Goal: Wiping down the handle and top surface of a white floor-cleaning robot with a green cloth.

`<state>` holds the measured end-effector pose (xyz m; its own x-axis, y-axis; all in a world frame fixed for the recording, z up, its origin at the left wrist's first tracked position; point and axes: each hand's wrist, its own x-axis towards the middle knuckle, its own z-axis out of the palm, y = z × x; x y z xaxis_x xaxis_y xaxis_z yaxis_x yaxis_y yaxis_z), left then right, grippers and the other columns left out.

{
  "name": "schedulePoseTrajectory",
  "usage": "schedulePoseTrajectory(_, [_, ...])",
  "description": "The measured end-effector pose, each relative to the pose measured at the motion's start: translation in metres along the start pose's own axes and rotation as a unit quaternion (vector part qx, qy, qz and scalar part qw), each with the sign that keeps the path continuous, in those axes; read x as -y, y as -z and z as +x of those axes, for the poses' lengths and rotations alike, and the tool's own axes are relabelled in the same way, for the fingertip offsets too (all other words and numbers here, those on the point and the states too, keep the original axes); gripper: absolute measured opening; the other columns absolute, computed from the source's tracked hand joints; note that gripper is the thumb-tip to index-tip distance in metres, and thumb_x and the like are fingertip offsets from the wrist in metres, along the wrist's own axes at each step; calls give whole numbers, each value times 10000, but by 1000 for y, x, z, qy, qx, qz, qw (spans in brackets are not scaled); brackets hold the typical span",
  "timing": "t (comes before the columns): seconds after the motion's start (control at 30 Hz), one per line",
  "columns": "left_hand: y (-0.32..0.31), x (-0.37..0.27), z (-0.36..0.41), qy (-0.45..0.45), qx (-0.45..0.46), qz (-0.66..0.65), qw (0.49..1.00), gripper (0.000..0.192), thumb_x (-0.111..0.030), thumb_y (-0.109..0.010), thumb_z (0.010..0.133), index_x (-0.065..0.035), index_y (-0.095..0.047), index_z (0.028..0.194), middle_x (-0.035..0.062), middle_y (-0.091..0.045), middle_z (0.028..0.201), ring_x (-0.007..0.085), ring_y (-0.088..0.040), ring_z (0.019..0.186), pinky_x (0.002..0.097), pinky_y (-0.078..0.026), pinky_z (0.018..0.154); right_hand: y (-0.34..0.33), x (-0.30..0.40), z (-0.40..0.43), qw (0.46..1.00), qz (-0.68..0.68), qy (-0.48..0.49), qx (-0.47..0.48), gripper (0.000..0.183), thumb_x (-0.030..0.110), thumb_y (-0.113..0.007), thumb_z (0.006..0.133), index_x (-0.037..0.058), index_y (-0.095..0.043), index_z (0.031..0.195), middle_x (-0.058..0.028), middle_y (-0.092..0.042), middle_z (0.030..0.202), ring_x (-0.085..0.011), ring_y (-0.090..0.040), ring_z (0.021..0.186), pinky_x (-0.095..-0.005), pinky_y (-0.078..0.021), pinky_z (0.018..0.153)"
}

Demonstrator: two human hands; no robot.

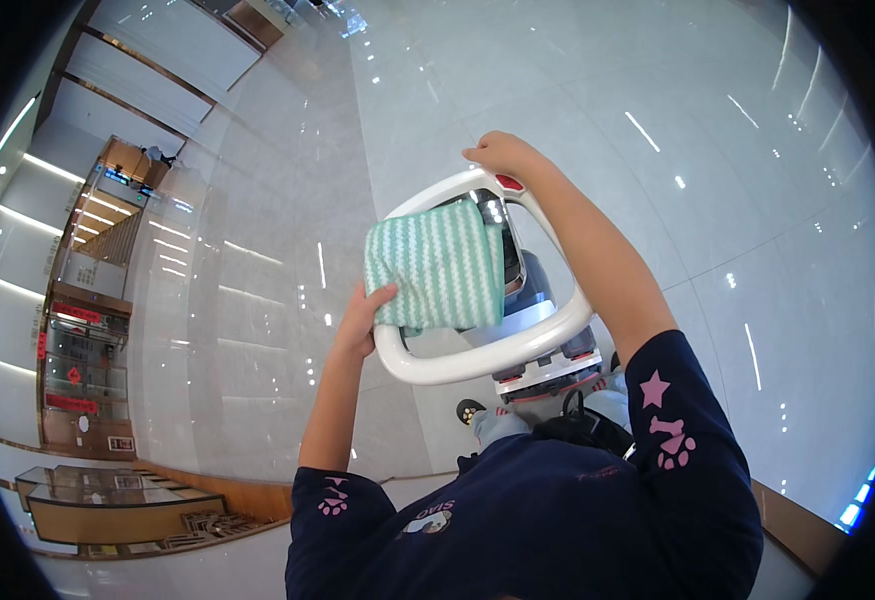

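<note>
Before me stands a floor-cleaning machine with a white loop handle (pixel 475 364). A folded green-and-white striped cloth (pixel 437 270) lies over the handle's left side and covers part of a dark glossy panel (pixel 511 251). My left hand (pixel 366 315) is at the left side of the loop, thumb pressed on the cloth; its other fingers are mostly hidden behind. My right hand (pixel 505 154) is at the far corner of the loop, by a red button (pixel 509 182). Its fingers look curled, and whether they grip the rim is hidden. Below the loop shows the machine's body (pixel 550 375).
Polished tile floor (pixel 707 225) with bright reflections spreads ahead and to both sides. At the left are a glass display counter (pixel 129 506) and a shopfront (pixel 84 367). A person (pixel 158 155) is by a distant wooden desk (pixel 133 161). My shoe (pixel 470 411) is close to the machine.
</note>
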<state>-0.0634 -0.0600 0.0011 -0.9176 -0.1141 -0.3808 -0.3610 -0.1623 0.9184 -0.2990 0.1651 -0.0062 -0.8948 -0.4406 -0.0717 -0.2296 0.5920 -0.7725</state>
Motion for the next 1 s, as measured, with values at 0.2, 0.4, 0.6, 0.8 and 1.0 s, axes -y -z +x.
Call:
schedulePoseTrajectory(0.2, [-11,17,-15,-327,-66,436,836,618,-40,-560,809,-2,-285,1361,151,-484,1236,228,-516,1116,350,-442,931,4,-5,-1,999,13,-24,-33,473,429,-562,807,-25,-666,889,-217,-654,914,-338,-633,819,-421,-476,748])
schedulePoseTrajectory(0.4, [-33,6,-35,-72,-4,32,997,762,-53,-552,806,-45,-144,1449,215,-360,1354,263,-369,1267,369,-317,1040,14,-15,-3,999,36,-15,-33,479,429,-566,794,-33,-668,869,-231,-651,899,-344,-634,838,-423,-477,759])
schedulePoseTrajectory(0.6, [4,20,-12,-273,-118,362,884,817,-179,-640,808,-4,-153,1440,240,-327,1384,294,-408,1235,381,-342,1023,18,-7,-7,999,5,-34,-21,457,405,-579,823,-26,-657,951,-191,-656,899,-274,-635,799,-363,-482,728])
schedulePoseTrajectory(0.8, [-49,-11,12,-231,-161,540,793,775,-227,-685,798,18,-266,1401,217,-456,1273,247,-557,1072,323,-471,884,13,-12,-5,1000,1,-12,-15,468,405,-574,827,-34,-653,967,-200,-656,897,-279,-636,804,-367,-483,728])
schedulePoseTrajectory(1.0, [-23,10,3,7,-13,-79,997,608,-160,-650,792,24,-375,1303,165,-533,1196,222,-581,1023,319,-497,825,21,-17,-4,1000,-16,-15,-19,470,398,-576,825,-44,-651,966,-198,-658,895,-284,-637,795,-370,-484,725])
